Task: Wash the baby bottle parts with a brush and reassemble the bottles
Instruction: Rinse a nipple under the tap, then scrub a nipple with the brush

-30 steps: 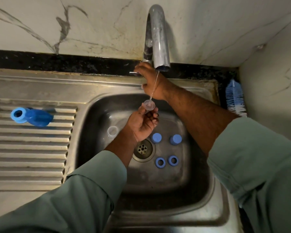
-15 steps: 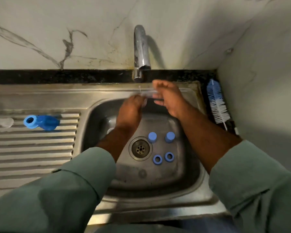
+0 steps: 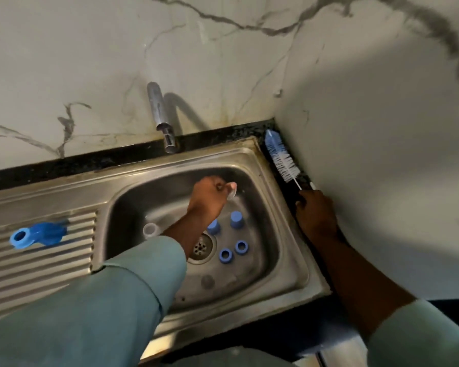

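Gripping a small clear teat point(image 3: 232, 193), the left hand point(image 3: 207, 200) is hovering over the sink point(image 3: 284, 234), while the right hand point(image 3: 316, 210) is curling at the brush point(image 3: 281, 157) handle on the dark surface point(image 3: 300, 181); whether that grip is closed on it I cannot tell. Inside the basin two blue caps point(image 3: 235, 219) are standing beside two blue rings point(image 3: 225, 255), with a clear cup point(image 3: 151, 230) lying near the drain point(image 3: 200, 247). A blue bottle part point(image 3: 37, 234) is lying on the drainboard point(image 3: 37, 260).
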`<state>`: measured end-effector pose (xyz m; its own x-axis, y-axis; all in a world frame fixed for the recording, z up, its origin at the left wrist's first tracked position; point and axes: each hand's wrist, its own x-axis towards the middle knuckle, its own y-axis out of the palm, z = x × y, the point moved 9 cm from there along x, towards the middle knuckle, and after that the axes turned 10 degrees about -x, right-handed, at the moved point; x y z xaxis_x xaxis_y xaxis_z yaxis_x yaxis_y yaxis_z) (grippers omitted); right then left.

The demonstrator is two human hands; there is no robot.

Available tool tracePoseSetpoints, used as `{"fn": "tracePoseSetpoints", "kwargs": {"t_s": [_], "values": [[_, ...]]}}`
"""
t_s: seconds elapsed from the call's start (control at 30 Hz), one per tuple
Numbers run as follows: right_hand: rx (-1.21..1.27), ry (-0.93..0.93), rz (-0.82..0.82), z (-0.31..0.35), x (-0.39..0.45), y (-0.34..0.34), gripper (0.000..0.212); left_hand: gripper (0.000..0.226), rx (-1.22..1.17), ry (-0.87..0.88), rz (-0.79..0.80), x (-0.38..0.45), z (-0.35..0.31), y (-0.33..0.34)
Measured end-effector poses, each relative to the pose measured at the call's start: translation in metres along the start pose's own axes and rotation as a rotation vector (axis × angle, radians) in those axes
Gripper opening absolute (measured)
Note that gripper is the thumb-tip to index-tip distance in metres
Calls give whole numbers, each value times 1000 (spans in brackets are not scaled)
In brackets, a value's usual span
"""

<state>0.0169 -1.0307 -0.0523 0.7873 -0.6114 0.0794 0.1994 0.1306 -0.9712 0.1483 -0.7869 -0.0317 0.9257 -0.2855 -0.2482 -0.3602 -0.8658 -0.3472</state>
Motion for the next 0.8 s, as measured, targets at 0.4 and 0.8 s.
{"fn": "tracePoseSetpoints", "kwargs": {"t_s": [0.4, 0.8], "values": [[-165, 188, -30, -19, -7, 0, 20, 19, -622, -281, -110, -30, 37, -3], [-4, -235, 52, 66, -31, -18, 35, 17, -1024, -354, -241, -31, 58, -57]]}}
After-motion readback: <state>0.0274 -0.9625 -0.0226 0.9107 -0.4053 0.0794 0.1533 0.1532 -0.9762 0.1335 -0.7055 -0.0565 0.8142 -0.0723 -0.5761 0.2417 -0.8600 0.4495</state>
